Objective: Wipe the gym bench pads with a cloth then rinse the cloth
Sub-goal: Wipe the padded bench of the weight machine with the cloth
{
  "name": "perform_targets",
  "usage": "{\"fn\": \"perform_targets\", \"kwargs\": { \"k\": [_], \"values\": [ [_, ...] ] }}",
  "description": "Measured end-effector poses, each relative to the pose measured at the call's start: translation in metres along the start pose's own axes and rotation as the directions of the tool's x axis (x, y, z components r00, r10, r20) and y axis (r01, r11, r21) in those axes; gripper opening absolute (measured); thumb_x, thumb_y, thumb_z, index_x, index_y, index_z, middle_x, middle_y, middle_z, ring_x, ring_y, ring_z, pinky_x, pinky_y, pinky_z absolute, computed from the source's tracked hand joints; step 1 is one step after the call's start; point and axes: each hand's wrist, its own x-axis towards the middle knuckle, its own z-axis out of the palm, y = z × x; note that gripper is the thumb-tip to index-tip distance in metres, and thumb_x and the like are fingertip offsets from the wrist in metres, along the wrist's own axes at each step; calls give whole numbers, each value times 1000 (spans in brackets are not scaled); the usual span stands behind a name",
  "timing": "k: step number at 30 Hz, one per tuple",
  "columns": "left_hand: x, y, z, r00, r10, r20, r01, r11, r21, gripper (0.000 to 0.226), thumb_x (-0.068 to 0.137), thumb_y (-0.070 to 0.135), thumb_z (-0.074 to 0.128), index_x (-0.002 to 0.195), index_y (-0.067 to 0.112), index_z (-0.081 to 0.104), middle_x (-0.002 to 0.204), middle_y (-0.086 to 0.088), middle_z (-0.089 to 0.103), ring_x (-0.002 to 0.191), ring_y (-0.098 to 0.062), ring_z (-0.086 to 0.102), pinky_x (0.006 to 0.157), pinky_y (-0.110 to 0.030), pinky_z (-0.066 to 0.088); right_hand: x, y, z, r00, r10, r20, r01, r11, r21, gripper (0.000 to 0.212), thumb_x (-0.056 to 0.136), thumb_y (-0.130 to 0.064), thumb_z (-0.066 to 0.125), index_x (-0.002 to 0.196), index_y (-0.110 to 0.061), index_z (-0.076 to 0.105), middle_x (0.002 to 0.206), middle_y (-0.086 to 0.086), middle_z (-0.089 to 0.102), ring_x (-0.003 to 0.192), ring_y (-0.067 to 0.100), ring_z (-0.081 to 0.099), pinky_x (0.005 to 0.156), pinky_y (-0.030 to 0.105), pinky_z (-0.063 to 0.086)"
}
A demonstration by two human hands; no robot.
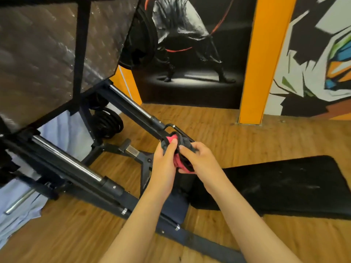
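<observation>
- Above the lower end of a black machine rail (133, 109), near mid-picture, both hands meet around one bunched cloth (182, 144).
- The cloth is pink and dark grey, crumpled into a wad between the two palms; it lies on no surface.
- The left hand (165, 158) grips the cloth from the left, fingers curled round it and thumb pressed on a pink fold at the top.
- The right hand (197, 158) grips it from the right, thumb laid over a dark fold, fingers wrapped underneath where pink cloth shows.
- Whether the cloth touches the rail behind it cannot be told.
- A black pad (284, 186) lies low to the right, partly under the right forearm, apart from the cloth; faint pale streaks mark its surface.
- A second rail with a chrome rod (66, 158) runs parallel, lower left.
- A tilted metal footplate (38, 54) with a raised pattern and a black frame fills the upper left.
- Black weight plates (106, 122) sit below the footplate, between the rails.
- Pale blue material (62, 133) shows behind the left rail; what it is cannot be told.
- The floor (228, 133) is wood-grained.
- An orange pillar (266, 59) stands on the floor at the back, between a dark mural (190, 44) of a figure's legs and a bright angular painting on the right.
</observation>
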Motion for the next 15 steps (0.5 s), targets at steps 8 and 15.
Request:
{"fn": "perform_targets", "kwargs": {
  "k": [8, 15],
  "values": [
    [18, -23, -5, 986, -133, 104, 136, 991, -16, 31, 96, 26, 54, 122, 11, 59, 115, -13, 69, 109, -28, 66, 101, -54, 46, 4, 18, -2, 986, 15, -166, -17, 1000, -11, 27, 91, -30, 63, 107, -9, 56, 101, 11, 68, 87, 19, 70, 63, 30, 59],
    [21, -49, 19, 970, -204, 129, 208, 978, -13, 31, 98, 27, 52, 123, 11, 59, 116, -13, 69, 111, -28, 65, 102, -55, 45, 4, 28, -35, 973, 9, -233, -22, 998, -56, 21, 90, -32, 64, 103, -16, 59, 98, 6, 69, 83, 13, 70, 70, 34, 60]
  ]
}}
